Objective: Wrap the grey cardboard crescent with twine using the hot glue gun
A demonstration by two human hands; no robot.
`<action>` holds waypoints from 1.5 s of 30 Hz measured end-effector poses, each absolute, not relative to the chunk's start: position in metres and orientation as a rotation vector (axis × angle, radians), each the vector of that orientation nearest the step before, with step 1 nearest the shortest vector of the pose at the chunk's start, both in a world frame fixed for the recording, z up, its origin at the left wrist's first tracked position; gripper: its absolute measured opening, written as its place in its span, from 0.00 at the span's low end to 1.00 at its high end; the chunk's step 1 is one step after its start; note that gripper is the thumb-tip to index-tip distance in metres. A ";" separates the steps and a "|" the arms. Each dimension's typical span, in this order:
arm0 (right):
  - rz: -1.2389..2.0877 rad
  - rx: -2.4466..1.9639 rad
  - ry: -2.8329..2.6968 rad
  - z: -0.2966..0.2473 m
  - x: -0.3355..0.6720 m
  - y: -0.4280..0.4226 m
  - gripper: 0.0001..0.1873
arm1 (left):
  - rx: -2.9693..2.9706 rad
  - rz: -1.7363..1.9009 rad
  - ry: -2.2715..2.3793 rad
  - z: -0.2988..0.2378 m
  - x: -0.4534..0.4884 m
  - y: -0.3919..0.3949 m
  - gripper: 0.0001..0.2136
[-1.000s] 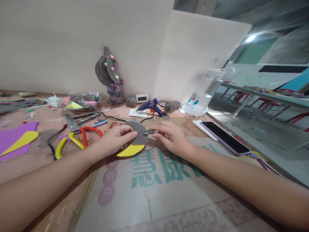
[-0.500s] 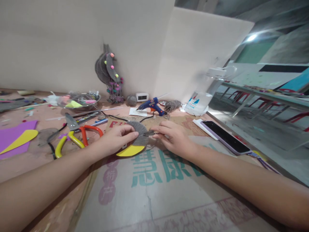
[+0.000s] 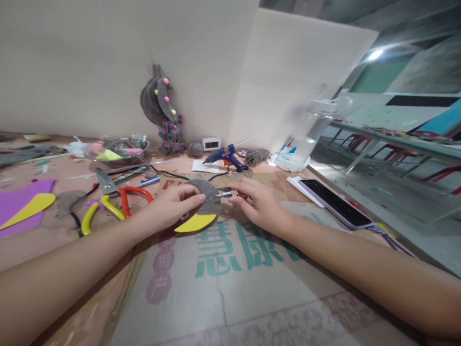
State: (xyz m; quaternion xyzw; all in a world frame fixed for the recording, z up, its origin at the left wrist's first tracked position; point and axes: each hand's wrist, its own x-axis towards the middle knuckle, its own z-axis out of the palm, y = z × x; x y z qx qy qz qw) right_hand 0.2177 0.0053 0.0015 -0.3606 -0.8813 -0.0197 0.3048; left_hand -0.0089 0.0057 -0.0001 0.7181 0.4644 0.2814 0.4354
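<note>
My left hand [image 3: 175,204] pinches a crescent-shaped piece with its thumb on top. Grey yarn [image 3: 208,202] is wrapped over the piece's upper part, while its lower part is bare yellow [image 3: 196,222]. From the other side my right hand [image 3: 257,199] grips slim metal tweezers [image 3: 225,193] between thumb and fingers. The tweezers' tips reach the right edge of the grey yarn; whether they pinch a strand is too small to tell. Beneath both hands lies a printed cardboard sheet [image 3: 180,298].
Orange-and-yellow-handled scissors [image 3: 118,196] lie left of my left hand. Behind the work are a blue glue gun [image 3: 227,157], a yarn bundle [image 3: 256,156] and a bowl of craft bits [image 3: 118,151]. A water bottle [image 3: 297,144] and phone [image 3: 336,204] are at right.
The tweezers have turned slightly in my right hand, and their two arms now show more plainly apart. My left hand keeps its hold on the yarn-wrapped piece.
</note>
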 end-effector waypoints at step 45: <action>-0.374 -0.847 -2.536 0.003 0.217 0.003 0.14 | 1.741 0.772 1.165 0.003 -0.007 0.004 0.13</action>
